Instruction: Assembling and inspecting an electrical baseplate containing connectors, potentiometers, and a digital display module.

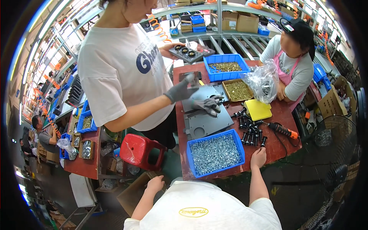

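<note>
My right hand (258,157) rests at the near edge of the red table (234,172), its fingers loosely stretched beside a cluster of black bolt-like parts (251,134). Nothing shows in it. My left hand (155,183) hangs low, off the table, near the red stool (138,150); a finger sticks out and I see nothing held. Between my hands, on the table, stands a blue bin (242,159) full of small silvery metal pieces. Grey metal plates (212,122) lie behind it, with a grey glove (209,105) on top.
Left, a standing person (126,76) holds a black part with round rings (188,53). Another person (293,69) sits at the far right. Also on the table are a blue bin (226,58), a cardboard tray (237,90), yellow sheets (257,110) and a corded electric screwdriver (283,130).
</note>
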Demonstrator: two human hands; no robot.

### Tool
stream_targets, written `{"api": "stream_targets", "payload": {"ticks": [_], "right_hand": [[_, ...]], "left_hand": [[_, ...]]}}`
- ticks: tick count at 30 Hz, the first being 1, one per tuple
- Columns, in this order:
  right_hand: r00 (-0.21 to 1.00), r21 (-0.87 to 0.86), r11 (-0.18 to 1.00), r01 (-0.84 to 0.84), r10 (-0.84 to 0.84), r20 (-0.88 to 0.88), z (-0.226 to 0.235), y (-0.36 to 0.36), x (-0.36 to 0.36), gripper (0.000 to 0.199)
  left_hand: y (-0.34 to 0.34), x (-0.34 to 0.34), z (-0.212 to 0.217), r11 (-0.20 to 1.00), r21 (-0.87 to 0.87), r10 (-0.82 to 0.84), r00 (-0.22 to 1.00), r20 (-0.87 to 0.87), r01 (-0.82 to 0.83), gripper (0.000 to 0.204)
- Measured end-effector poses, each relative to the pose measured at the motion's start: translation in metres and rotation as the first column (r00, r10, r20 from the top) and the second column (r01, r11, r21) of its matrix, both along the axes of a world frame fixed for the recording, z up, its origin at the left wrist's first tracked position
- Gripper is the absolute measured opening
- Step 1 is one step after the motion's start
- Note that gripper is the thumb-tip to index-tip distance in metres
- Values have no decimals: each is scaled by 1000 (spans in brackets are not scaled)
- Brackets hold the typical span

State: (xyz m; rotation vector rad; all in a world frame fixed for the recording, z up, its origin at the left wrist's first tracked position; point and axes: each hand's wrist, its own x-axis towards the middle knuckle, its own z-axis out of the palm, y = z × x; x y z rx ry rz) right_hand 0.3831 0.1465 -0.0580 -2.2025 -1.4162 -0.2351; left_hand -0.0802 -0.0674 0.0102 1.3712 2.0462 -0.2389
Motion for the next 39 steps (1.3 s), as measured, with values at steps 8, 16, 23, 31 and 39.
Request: {"api": "stream_targets", "payload": {"ticks": [8,16,23,31,39], "right_hand": [[1000,-15,1000,9,-10,-15,6,1,-3,10],[999,-15,1000,7,-7,-31,-2,4,0,11],[1000,0,1000,-3,3,3,1,2,0,10],[1000,7,1000,-5,5,-20,2,0,0,10],[999,0,1000,7,-7,-36,2,1,0,10]], "left_hand": [[-3,1,11,999,-46,-6,999,-33,4,41],[0,0,9,999,-23,-46,999,-22,46,41],[2,5,17,997,-59,-56,998,-33,54,41],[-8,-2,7,997,-59,-54,998,-36,52,42],[-18,3,8,997,-79,-12,999,-32,9,42]]}}
